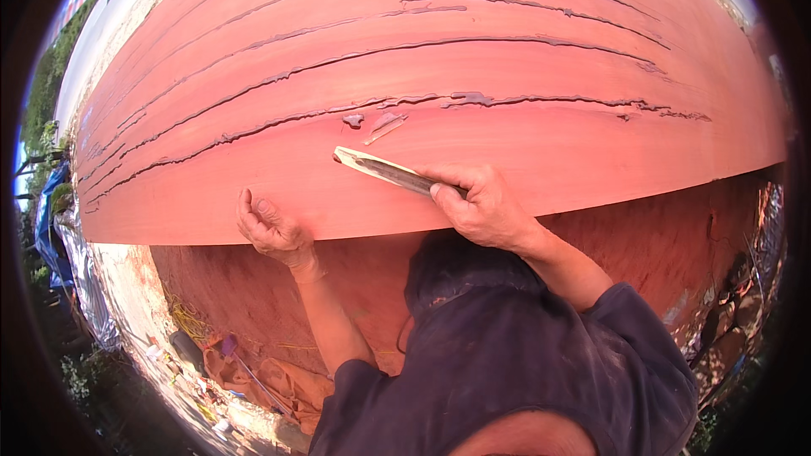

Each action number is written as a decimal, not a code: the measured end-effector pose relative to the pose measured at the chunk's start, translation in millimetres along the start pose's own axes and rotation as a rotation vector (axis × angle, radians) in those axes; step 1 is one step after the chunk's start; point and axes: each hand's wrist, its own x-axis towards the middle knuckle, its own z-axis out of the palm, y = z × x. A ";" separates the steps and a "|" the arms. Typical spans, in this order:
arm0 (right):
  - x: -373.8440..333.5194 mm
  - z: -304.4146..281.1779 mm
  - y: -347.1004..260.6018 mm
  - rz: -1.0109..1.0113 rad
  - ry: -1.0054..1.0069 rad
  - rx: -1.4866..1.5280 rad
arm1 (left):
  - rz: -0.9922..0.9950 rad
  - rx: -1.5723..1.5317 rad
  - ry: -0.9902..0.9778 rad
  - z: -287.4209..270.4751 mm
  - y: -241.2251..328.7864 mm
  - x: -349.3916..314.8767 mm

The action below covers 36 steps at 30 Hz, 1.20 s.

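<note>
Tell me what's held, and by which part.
The right hand grips a narrow grey-and-cream strip, material unclear, by its near end; the left hand holds nothing visible.

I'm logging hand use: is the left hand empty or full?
Empty, it seems: the left hand is loosely curled, and nothing shows in its grasp.

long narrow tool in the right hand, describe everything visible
The long, narrow, straight tool shows a dark, streaky face with a pale yellowish edge and tip; its material is unclear. Fingers of the bare right hand grip its near end. It slants up and leftward over the curved red surface; whether they touch is unclear.
</note>
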 end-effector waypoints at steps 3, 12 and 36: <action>-9.5 -9.0 -7.1 0.036 0.059 0.333 | 0.063 0.088 -0.015 -3.4 -6.8 1.2; -125.9 -150.3 0.2 0.054 0.483 0.871 | 0.369 0.289 0.186 1.9 -17.2 -0.4; -205.4 -511.6 115.9 0.247 0.621 -0.031 | -0.219 -0.014 0.052 82.0 195.9 -156.8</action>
